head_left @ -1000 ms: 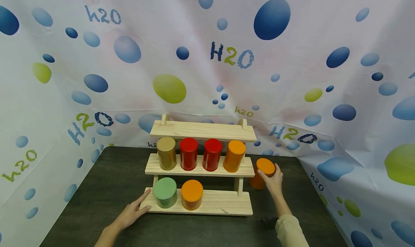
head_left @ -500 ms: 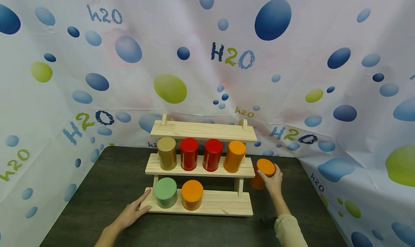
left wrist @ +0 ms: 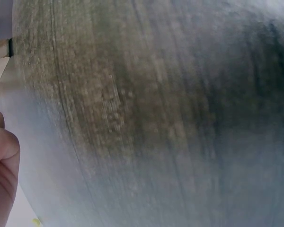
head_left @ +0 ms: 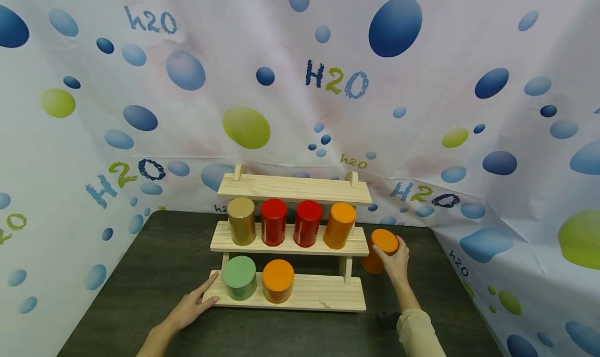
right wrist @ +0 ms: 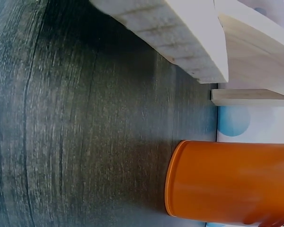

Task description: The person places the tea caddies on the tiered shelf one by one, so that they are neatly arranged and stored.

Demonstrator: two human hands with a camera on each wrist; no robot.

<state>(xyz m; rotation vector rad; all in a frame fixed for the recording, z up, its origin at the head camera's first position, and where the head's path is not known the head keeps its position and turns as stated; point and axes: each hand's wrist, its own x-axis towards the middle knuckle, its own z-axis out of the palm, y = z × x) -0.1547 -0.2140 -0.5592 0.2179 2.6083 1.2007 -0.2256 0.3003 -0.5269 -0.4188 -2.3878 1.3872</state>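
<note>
My right hand (head_left: 396, 261) grips an orange canister (head_left: 372, 263) with a flat lid, thumb and fingers round its upper sides. The canister is upright at the right of a three-tier wooden shelf rack (head_left: 323, 289); in the right wrist view its orange side (right wrist: 232, 182) shows near the dark table. At the rack's lower left end, my left hand (head_left: 189, 307) holds the board between thumb and fingers. Beside it on the lowest tier are a green canister (head_left: 240, 281) and a short orange canister (head_left: 278, 284). In the left wrist view, only part of that hand (left wrist: 2, 161) appears.
On the middle tier stand a gold canister (head_left: 241, 224), two red canisters (head_left: 274, 224) and a tall orange canister (head_left: 339, 226). The top board (head_left: 295, 186) overhangs them. A patterned curtain (head_left: 290, 112) hangs behind the dark table (head_left: 262, 336).
</note>
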